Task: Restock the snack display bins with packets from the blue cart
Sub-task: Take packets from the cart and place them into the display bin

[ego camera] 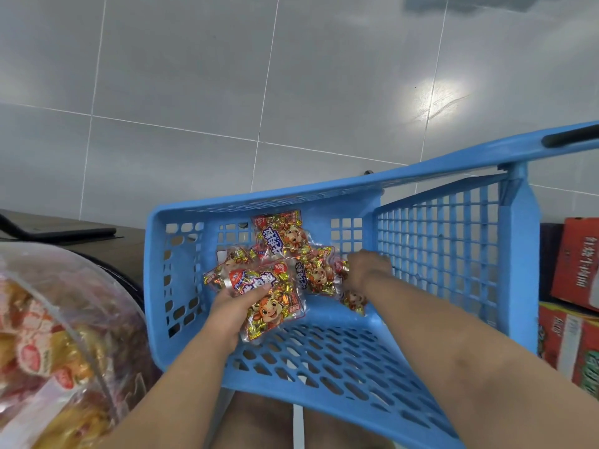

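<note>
Head view: glossy red-gold cartoon-calf packets (282, 237)

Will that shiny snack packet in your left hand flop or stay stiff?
Probably a bit floppy: the snack packet is a thin clear bag of small wrapped pieces, so it may sag past the left hand. Its glossy film looks slippery. It is likely light, since one hand holds it.

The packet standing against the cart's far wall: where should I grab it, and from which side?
Pinch its top edge, coming from above. The far packet leans upright on the cart wall, so its back is closed off. Other packets overlap its lower part, leaving only the flat upper seal free. The left hand already holds a front packet.
</note>
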